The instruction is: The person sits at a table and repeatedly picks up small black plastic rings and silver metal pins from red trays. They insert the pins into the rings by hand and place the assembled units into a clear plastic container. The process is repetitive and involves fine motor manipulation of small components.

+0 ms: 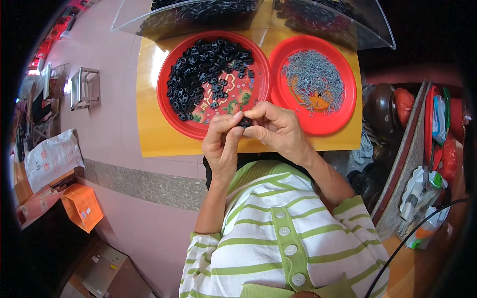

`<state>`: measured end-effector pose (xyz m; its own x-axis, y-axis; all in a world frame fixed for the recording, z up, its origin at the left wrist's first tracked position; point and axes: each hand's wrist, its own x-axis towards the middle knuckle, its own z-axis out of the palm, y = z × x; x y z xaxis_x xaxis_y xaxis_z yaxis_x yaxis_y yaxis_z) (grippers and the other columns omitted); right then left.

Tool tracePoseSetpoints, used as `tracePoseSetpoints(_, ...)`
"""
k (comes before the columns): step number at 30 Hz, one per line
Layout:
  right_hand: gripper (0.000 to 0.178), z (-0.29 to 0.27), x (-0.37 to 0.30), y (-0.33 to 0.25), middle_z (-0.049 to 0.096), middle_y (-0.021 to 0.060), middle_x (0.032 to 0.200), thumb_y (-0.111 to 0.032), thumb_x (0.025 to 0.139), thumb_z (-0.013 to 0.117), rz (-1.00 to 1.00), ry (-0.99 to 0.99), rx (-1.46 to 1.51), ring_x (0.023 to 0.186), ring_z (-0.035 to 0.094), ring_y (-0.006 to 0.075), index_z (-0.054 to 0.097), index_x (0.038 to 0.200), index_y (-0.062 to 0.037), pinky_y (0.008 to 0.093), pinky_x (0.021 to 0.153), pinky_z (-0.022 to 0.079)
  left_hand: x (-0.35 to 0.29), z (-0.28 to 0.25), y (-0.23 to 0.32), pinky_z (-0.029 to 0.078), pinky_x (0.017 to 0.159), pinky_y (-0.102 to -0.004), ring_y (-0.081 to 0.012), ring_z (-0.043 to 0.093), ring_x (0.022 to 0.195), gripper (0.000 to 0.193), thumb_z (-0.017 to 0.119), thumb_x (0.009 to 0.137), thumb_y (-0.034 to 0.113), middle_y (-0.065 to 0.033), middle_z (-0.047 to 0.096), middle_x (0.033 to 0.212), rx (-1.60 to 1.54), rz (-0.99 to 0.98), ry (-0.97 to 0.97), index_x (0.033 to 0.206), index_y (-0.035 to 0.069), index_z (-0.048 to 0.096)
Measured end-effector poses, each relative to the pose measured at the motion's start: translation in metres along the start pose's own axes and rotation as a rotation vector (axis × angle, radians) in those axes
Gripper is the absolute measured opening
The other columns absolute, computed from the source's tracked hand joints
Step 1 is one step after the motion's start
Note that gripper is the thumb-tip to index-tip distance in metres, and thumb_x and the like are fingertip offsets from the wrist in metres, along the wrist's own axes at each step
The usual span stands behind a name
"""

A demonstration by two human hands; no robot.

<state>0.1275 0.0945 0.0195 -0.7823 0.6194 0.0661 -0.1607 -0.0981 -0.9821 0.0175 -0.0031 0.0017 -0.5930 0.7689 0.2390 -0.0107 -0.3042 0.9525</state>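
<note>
A small black plastic piece with two holes (pixel 244 122) is pinched between my two hands, just over the near edge of the left red tray (pixel 165 107). My left hand (pixel 222 139) grips it from the left with thumb and forefinger. From the other side my right hand (pixel 281 130) holds it, also between thumb and fingertips. Many similar black pieces (pixel 191 74) are heaped in that tray, mostly toward its far and left parts. To the right stands a second red tray (pixel 348 109) with a pile of small grey metal pins or screws (pixel 313 74).
The yellow table (pixel 149 134) carries both trays. Behind them, clear bins (pixel 198 20) hold more black pieces. On the left are a metal stool (pixel 83 88), a white sack (pixel 53 158) and an orange bag (pixel 82 206). A black cable (pixel 412 226) runs at the lower right.
</note>
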Motion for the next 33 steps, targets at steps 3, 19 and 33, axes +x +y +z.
tracePoseSetpoints(3, 0.018, -0.001, 0.000, 0.000, 0.053, -0.0010, 0.075, -0.008, 0.084, 0.066, -0.030, -0.001, -0.145, 0.067, 0.051, 0.0046, 0.058, 0.097, 0.0000, 0.0205, 0.057, 0.042, -0.001, 0.001, -0.005, 0.042, 0.079, -0.0221, -0.0107, 0.052, 0.087, 0.016, 0.055, 0.090, 0.003, -0.0049, 0.056, 0.096, -0.066, 0.020, 0.012, 0.104, 0.000, 0.060)
tracePoseSetpoints(19, 0.018, -0.101, 0.090, -0.054, 0.063, -0.0012, 0.085, -0.010, 0.085, 0.064, -0.325, 0.523, -0.666, 0.071, 0.055, 0.0048, 0.064, 0.102, -0.0038, 0.0201, 0.062, 0.044, 0.059, -0.020, -0.007, 0.045, 0.058, -0.0246, -0.0117, 0.054, 0.063, 0.018, 0.067, 0.081, 0.005, -0.0074, 0.056, 0.080, 0.688, -0.028, 0.076, 0.098, -0.001, 0.063)
tracePoseSetpoints(33, 0.017, -0.130, 0.077, -0.085, 0.062, -0.0015, 0.083, -0.006, 0.083, 0.063, -0.427, 0.625, -0.866, 0.069, 0.053, 0.0048, 0.065, 0.100, -0.0027, 0.0200, 0.061, 0.043, 0.068, -0.018, -0.021, 0.046, 0.062, -0.0278, -0.0164, 0.058, 0.069, 0.012, 0.064, 0.081, 0.001, -0.0101, 0.058, 0.084, 0.837, 0.023, 0.020, 0.093, -0.002, 0.065)
